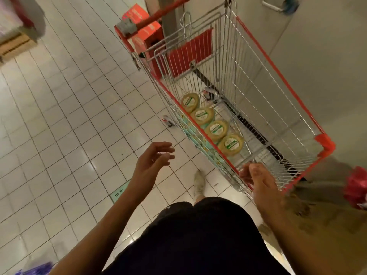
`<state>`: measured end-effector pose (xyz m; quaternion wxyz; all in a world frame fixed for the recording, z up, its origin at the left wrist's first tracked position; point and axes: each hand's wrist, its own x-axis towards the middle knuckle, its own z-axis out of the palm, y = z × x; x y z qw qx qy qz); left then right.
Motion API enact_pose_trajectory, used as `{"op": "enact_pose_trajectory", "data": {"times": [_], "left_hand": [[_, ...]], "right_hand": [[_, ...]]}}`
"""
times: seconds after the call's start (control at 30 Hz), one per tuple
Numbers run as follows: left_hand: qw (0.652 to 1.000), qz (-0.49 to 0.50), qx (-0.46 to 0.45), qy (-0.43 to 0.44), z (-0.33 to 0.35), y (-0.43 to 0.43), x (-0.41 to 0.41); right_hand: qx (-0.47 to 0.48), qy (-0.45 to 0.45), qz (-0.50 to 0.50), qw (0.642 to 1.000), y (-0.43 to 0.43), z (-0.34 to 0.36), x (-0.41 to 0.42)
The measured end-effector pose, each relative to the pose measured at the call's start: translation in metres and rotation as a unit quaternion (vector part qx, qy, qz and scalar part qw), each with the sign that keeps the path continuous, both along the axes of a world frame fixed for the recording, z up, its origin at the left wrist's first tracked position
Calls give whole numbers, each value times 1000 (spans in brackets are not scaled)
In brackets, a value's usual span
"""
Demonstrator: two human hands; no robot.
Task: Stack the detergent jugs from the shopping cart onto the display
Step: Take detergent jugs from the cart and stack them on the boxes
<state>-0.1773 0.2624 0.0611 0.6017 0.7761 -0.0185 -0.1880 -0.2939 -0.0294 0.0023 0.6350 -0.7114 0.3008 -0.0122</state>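
Jugs, four, in one cart

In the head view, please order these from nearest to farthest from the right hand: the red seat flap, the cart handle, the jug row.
1. jug row, low in the cart, just ahead of the right hand.
2. red seat flap, at the cart's far end.
3. cart handle, beyond the flap, at the top.

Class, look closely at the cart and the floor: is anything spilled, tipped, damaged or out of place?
Nothing stands out. The four detergent jugs with round tan caps stand upright in a neat row along one side of the red-rimmed wire shopping cart, and the pale tiled floor shows no spill.
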Motion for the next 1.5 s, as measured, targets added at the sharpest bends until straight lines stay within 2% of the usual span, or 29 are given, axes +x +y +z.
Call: {"op": "enact_pose_trajectory", "data": {"times": [0.3,0.47,0.73,0.87,0.97,1.07,1.33,1.43,1.5], "left_hand": [[998,51,12,17,4,5,126],[997,57,11,42,-9,-3,208],[984,-49,68,158,-62,-56,337],[953,-20,69,293,-101,-90,377],[925,-9,78,372,-137,-119,401],[891,42,84,443,-176,-141,421],[825,244,68,505,-266,-157,437],[811,259,138,505,-295,-163,436],[821,192,233,485,-318,-165,435]], "right_hand": [[-14,-11,85,996,-18,12,199],[-22,-27,93,995,-13,11,289],[-18,-2,62,998,-1,-23,400],[-12,53,62,997,-2,-63,438],[-14,100,66,993,-7,-96,464],[-30,151,83,985,-18,-130,488],[-78,243,190,948,-46,-237,544],[-62,261,211,940,-52,-276,559],[-49,269,225,935,-55,-300,564]]}}
